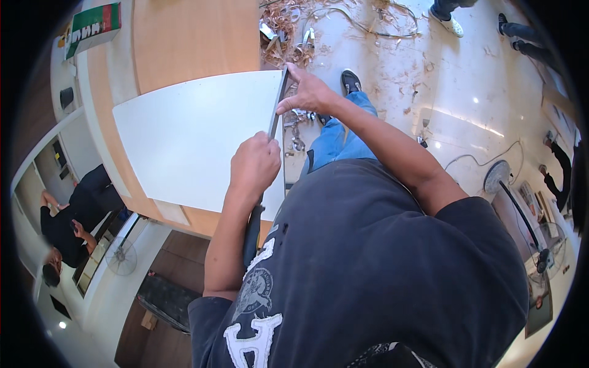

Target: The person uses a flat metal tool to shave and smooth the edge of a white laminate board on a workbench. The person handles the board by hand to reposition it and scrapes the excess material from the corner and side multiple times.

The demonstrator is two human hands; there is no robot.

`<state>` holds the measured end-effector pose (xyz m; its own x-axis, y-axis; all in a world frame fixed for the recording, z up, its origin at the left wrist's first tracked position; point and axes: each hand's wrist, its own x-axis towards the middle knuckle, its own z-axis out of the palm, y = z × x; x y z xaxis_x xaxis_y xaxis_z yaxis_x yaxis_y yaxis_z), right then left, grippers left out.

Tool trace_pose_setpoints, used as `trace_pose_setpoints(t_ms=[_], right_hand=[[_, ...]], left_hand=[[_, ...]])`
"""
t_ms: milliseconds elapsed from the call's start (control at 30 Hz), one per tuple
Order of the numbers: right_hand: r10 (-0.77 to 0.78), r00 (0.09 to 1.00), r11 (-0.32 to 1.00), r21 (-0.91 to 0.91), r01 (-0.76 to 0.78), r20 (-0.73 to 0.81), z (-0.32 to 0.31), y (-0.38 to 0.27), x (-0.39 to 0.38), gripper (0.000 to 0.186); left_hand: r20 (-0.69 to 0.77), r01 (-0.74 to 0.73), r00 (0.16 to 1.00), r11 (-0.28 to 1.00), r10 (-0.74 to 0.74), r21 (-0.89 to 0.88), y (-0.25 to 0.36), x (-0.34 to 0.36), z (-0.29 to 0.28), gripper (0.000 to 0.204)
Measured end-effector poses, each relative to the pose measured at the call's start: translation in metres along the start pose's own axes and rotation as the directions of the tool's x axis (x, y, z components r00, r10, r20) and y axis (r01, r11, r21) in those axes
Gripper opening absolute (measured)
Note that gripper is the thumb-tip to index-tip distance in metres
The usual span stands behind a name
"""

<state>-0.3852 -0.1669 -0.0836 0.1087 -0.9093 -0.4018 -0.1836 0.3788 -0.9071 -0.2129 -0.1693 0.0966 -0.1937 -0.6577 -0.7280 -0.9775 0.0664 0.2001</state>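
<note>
A white panel (196,135) with a curved far-left corner lies on a wood-coloured worktop (196,37). Along its right edge runs a narrow dark grey bar (275,124). My left hand (255,164) is closed in a fist at the bar's near end, and its fingers hide that end. Farther up the same edge, my right hand (311,92) grips the bar, thumb and fingertips set apart along its length. Beneath my left forearm shows part of a dark, elongated thing (251,236); its kind is hidden.
Wood shavings and scraps (285,30) litter the floor beyond the worktop. A green-and-white box (93,29) stands at the far left. A cable (368,30) curls on the floor. A person in dark clothes (86,202) is at the left; other people's legs (534,43) show at upper right.
</note>
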Motion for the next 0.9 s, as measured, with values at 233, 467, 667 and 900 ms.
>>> trace_pose_setpoints(t_ms=[233,467,667,900], right_hand=[[0.024,1.0,1.0,0.014,-0.024,0.006,0.016,-0.003,-0.016,0.135],[0.049,0.984,0.998,0.025,-0.054,0.171,0.037,0.036,-0.017,0.136],[0.053,0.994,0.997,0.046,-0.057,0.093,0.042,0.004,-0.035,0.14],[0.035,0.994,0.999,-0.017,-0.034,0.108,0.06,0.05,-0.031,0.142]], left_hand=[[0.048,0.021,0.999,0.998,-0.024,0.056,-0.003,-0.012,0.006,0.03],[0.102,0.017,0.994,0.995,-0.027,0.093,-0.025,-0.001,0.035,0.032],[0.107,0.074,0.991,0.992,-0.085,0.1,-0.019,-0.031,0.009,0.029],[0.11,-0.047,0.993,0.998,0.042,0.05,-0.041,-0.013,0.045,0.032]])
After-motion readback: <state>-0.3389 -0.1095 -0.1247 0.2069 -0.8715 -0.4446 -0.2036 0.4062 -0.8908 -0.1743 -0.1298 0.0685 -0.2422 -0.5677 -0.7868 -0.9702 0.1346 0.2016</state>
